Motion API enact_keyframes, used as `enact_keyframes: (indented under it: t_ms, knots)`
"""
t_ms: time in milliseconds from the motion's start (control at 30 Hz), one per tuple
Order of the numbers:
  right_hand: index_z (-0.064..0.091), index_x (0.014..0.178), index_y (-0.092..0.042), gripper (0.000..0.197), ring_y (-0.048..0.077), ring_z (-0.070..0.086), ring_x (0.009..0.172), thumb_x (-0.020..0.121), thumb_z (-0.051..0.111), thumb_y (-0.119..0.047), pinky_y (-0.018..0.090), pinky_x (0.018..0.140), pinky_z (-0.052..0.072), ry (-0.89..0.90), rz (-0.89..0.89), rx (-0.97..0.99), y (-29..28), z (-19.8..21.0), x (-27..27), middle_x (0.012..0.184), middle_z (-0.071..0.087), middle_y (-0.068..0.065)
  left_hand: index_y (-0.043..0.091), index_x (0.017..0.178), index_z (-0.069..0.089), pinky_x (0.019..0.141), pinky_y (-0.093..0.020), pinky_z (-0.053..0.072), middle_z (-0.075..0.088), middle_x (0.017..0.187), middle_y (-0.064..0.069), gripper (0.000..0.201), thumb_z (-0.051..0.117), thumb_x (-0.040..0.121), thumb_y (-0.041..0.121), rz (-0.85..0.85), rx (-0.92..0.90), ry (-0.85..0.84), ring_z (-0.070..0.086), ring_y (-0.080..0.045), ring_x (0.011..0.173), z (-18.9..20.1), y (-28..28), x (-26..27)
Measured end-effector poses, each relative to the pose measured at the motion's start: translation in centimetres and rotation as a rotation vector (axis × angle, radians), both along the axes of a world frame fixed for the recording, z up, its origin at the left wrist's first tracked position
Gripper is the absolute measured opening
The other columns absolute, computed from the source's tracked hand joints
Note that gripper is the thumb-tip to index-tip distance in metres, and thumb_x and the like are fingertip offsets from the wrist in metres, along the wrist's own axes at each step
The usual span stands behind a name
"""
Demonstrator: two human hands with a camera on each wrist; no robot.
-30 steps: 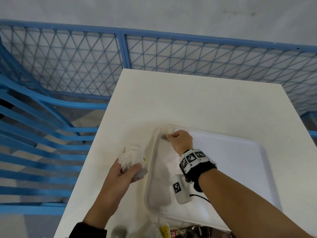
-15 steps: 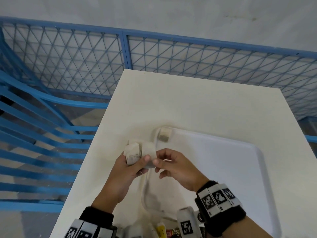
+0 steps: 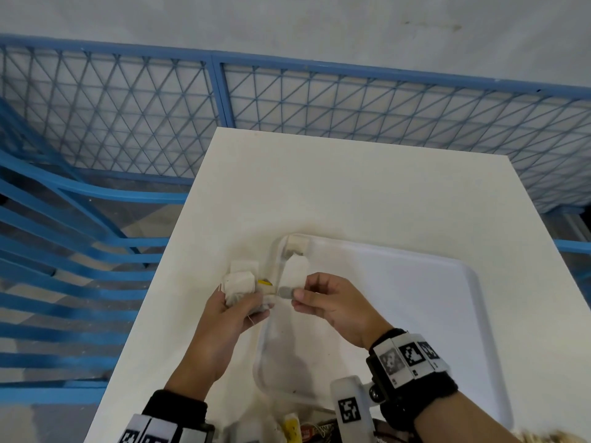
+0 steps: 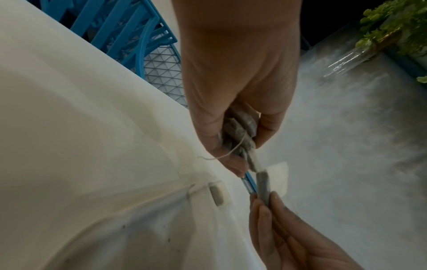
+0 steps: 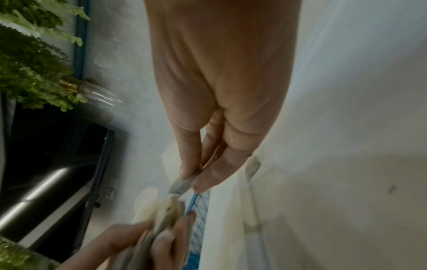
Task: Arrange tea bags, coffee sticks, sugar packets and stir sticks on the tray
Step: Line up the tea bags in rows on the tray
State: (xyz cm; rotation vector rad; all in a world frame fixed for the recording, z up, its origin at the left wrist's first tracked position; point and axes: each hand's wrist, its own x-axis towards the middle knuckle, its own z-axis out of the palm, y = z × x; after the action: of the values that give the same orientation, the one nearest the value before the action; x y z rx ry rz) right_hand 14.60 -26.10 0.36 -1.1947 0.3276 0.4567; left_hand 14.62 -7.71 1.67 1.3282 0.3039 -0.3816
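While the left hand (image 3: 235,310) grips a tea bag bundle (image 3: 240,282), right-hand fingers (image 3: 303,295) pinch one tea bag (image 3: 293,274)

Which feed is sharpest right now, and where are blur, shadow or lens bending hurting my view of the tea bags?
Head view: sharpest and evenly lit, though the fence bows with the wide lens; the tea bag in the right hand reads clearly. Left wrist view: dim, the tray shadowed, the left hand soft. Right wrist view: worst, the bunch of tea bags smeared by blur.
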Motion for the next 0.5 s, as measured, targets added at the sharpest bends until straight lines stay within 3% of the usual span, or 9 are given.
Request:
enact_keyframes:
  t_ms: [133, 300, 433, 500]
  knots:
    - [0.058, 0.077, -0.002, 0.012, 0.016, 0.067, 0.08, 0.081, 0.062, 0.009, 0.021, 0.075, 0.057, 0.008, -0.095, -0.049, -1.6, -0.7, 1.4, 0.086, 0.064, 0.013, 0.012, 0.1, 0.062, 0.071, -0.027, 0.058, 0.073, 0.086, -0.002, 0.02, 0.054, 0.089, -0.003, 0.023, 0.02, 0.02, 0.07, -0.014, 0.08, -0.4, 0.3, -0.1]
    - [0.054, 0.081, -0.005, 0.018, 0.021, 0.063, 0.065, 0.077, 0.07, 0.004, 0.024, 0.064, 0.058, 0.093, -0.286, -0.32, -3.3, -2.2, 4.0, 0.081, 0.062, 0.014, 0.011, 0.102, 0.062, 0.076, -0.03, 0.057, 0.072, 0.09, -0.004, 0.021, 0.054, 0.088, -0.002, 0.032, 0.045, 0.034, 0.069, -0.017, 0.085, -0.5, 0.3, -0.1]
    - [0.049, 0.088, -0.007, 0.032, 0.019, 0.061, 0.058, 0.073, 0.077, -0.008, 0.024, 0.061, 0.057, 0.067, -0.256, -0.598, -3.3, -2.9, 5.3, 0.077, 0.062, 0.011, 0.013, 0.098, 0.063, 0.079, -0.032, 0.056, 0.073, 0.084, 0.0, 0.021, 0.053, 0.089, -0.003, 0.023, 0.053, 0.023, 0.069, -0.015, 0.082, -0.2, 0.1, -0.1]
    - [0.05, 0.091, -0.005, 0.031, 0.017, 0.06, 0.056, 0.075, 0.076, -0.009, 0.029, 0.066, 0.056, 0.028, -0.188, -0.712, -3.0, -2.9, 5.9, 0.07, 0.061, 0.006, 0.012, 0.098, 0.063, 0.08, -0.033, 0.055, 0.073, 0.084, 0.0, 0.02, 0.053, 0.089, -0.003, 0.021, 0.055, 0.022, 0.069, -0.014, 0.08, -0.2, 0.0, -0.1]
